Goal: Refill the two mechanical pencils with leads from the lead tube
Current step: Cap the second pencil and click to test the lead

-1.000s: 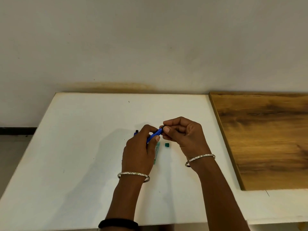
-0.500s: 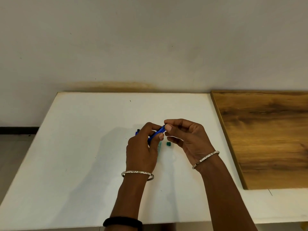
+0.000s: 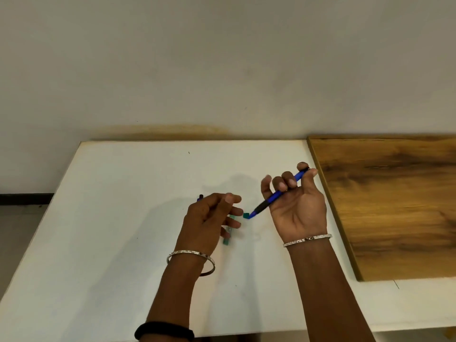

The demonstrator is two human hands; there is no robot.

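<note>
The right hand (image 3: 296, 206) grips the blue pencil (image 3: 278, 193) right of centre, axis diagonal, tip pointing lower left at the green cap (image 3: 246, 215). The left hand (image 3: 204, 218), relaxed and empty, hovers over the lead tube (image 3: 225, 240) on the tabletop (image 3: 123, 218); tube contents indistinct.

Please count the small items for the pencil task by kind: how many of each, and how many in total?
Pencils: 2
Lead tube: 1
Cap: 1
Total: 4

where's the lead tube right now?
Head view, centre: the lead tube lies on the white table, partly hidden behind the left hand, just left of and nearer than the small green cap.
</note>
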